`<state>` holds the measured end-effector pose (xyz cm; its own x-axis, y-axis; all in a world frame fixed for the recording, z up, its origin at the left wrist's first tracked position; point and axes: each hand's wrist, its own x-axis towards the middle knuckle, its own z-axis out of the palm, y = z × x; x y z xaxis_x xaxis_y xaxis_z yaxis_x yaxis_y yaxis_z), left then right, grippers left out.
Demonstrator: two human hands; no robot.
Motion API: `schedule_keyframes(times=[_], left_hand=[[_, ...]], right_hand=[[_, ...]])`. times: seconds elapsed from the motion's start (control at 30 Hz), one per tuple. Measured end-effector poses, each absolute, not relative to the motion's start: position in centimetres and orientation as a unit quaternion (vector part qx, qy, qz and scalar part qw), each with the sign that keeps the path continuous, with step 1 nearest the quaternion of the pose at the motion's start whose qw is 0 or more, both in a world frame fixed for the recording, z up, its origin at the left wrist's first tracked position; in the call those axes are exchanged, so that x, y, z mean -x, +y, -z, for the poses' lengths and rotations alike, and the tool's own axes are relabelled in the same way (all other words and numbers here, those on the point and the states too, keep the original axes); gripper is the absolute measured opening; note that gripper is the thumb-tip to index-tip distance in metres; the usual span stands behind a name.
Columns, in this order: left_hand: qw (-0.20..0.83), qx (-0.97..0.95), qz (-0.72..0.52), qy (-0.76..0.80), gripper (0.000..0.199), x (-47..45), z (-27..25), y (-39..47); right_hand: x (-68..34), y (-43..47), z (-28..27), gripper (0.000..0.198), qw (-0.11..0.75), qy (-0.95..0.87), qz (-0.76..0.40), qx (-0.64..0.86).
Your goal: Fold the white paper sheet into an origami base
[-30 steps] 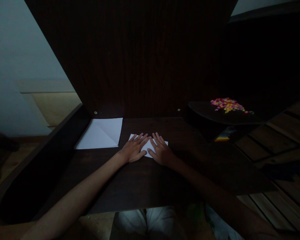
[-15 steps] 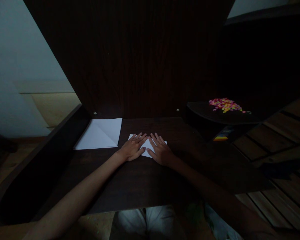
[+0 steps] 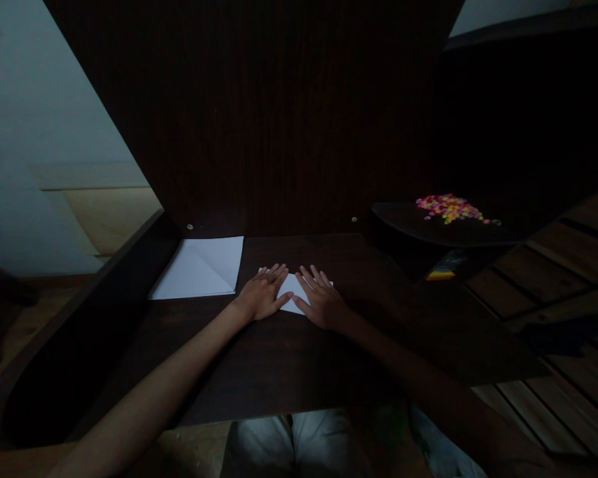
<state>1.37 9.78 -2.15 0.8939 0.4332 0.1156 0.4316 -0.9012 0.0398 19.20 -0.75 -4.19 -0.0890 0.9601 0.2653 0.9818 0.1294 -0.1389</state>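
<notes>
A small piece of white paper (image 3: 292, 303) lies on the dark wooden desk, partly covered by both hands. My left hand (image 3: 263, 293) rests flat on its left part, fingers stretched toward the back. On the right part lies my right hand (image 3: 323, 299), palm down with fingers spread. The thumbs point at each other and nearly meet over the paper. Whether the paper is folded beneath the palms is hidden.
White sheets (image 3: 199, 269) with a crease across the top one lie at the back left. Small colourful pieces (image 3: 451, 208) are heaped on a curved shelf (image 3: 403, 219) at the right. A raised side panel (image 3: 80, 332) bounds the desk's left.
My left hand has shifted slightly to the left, so a wider strip of paper shows between the hands. My right hand has hardly moved.
</notes>
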Motion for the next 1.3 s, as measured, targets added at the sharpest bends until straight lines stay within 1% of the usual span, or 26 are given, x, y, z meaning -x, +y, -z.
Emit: schedule_keyframes(times=[0.13,0.27,0.63,0.83,0.97,1.07,1.17,1.23,1.3], left_hand=[[0.007,-0.970,-0.059,0.237,0.074,-1.0,2.2,10.0],[-0.004,-0.966,-0.069,0.249,0.079,-0.4,2.5,10.4],[-0.009,-0.964,-0.068,0.256,0.081,0.8,2.3,11.3],[-0.016,-0.963,-0.056,0.264,0.081,0.9,2.1,11.3],[0.000,-0.962,-0.018,0.273,0.085,0.2,1.3,11.7],[0.017,-0.958,-0.009,0.288,0.081,-0.3,0.5,12.0],[0.046,-0.946,-0.031,0.321,0.076,-0.5,-0.2,12.0],[0.079,-0.935,-0.050,0.342,0.072,-0.4,-0.6,12.0],[0.120,-0.923,-0.074,0.358,0.062,-0.2,-0.7,12.0]], right_hand=[[-19.6,-0.8,4.4,0.062,0.153,-0.745,0.037,0.648],[-20.4,-1.2,4.8,0.067,0.153,-0.752,0.048,0.639],[-23.5,-3.5,4.9,0.079,0.119,-0.734,0.041,0.667],[-24.6,-4.9,4.1,0.082,0.108,-0.728,0.031,0.677],[-25.2,-4.7,3.8,0.076,0.123,-0.728,0.004,0.674],[-25.9,-3.9,3.8,0.066,0.154,-0.697,-0.047,0.699],[-26.8,-2.7,3.5,0.052,0.205,-0.660,-0.098,0.716],[-27.4,-1.9,3.2,0.040,0.248,-0.654,-0.113,0.705],[-27.8,-1.1,2.9,0.026,0.290,-0.657,-0.112,0.686]])
